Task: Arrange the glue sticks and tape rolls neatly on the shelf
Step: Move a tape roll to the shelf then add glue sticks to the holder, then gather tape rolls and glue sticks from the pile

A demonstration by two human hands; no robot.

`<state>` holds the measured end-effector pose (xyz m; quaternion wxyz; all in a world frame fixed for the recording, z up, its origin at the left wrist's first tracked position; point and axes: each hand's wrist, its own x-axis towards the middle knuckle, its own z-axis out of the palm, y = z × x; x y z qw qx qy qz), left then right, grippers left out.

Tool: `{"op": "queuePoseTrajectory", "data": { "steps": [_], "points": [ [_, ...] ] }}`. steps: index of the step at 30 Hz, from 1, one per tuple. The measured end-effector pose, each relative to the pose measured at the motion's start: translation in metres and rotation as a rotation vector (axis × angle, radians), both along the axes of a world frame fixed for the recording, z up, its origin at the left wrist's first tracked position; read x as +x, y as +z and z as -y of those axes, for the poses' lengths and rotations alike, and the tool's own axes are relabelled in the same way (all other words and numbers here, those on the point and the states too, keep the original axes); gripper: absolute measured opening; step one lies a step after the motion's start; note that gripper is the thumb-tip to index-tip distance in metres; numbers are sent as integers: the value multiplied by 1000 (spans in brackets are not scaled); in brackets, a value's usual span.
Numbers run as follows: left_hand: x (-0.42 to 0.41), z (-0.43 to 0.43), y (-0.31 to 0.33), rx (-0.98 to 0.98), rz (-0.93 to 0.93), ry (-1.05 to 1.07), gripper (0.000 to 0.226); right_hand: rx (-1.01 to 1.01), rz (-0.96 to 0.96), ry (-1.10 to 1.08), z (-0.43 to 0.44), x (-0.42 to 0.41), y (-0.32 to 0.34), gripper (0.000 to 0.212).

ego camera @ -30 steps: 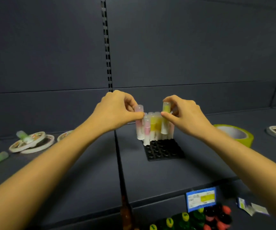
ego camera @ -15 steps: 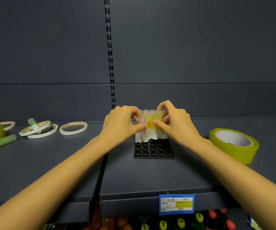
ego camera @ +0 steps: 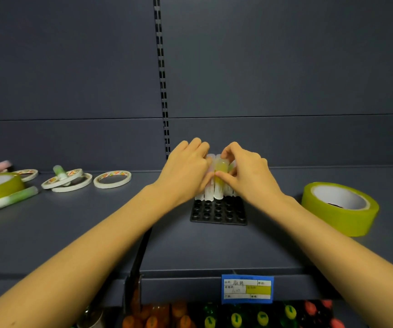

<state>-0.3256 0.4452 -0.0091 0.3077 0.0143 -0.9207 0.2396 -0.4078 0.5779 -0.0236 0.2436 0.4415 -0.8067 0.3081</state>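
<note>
grey shelf (ego camera: 72,233) | left grip (ego camera: 186,176) clamped on glue sticks (ego camera: 208,194) | right grip (ego camera: 250,179) pinching yellow stick (ego camera: 220,168)

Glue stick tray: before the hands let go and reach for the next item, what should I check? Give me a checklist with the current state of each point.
1. Standing glue sticks upright in the black tray: ok, the visible ones stand straight in the back rows.
2. Sticks seated fully in their holes: cannot tell, the hands hide several bases.
3. Hands free: not ok, the left hand and right hand both grip the sticks.
4. Free holes in the tray: ok, the front rows are open.
5. Loose green glue stick: not ok, it lies flat on the shelf at left.
6. Thin tape rolls: not ok, scattered, two overlapping.
</note>
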Motion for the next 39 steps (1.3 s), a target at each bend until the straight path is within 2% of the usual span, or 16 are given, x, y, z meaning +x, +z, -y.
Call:
{"op": "queuePoseTrajectory", "data": {
  "steps": [3,5,9,11,13,18,23,31,36,39],
  "points": [
    [2,4,-3,33,-1,-16,43,75,-76,-61,2,1,5,28],
    [5,8,-3,150,-6,-45,42,134,-142,-120,2,2,12,28],
    [20,20,-1,486,-252,-77,33,239,-111,-140,3,3,34,36],
    [32,36,2,577,-328,-14,28,334,-117,-155,6,4,48,46],
    [46,55,4,638,-311,90,25,409,-185,-179,14,7,59,54],
    [93,105,-3,723,-302,352,21,331,-352,-136,49,32,58,38],
    [140,159,-2,742,-262,549,23,258,-162,-98,105,56,51,30],
    [187,238,10,746,-131,645,25,482,122,-124,210,73,26,34],
    [192,276,13,704,-6,655,27,628,233,-278,253,74,5,52],
    [187,295,12,714,31,627,26,727,259,-355,269,74,-2,50]
  ]
}}
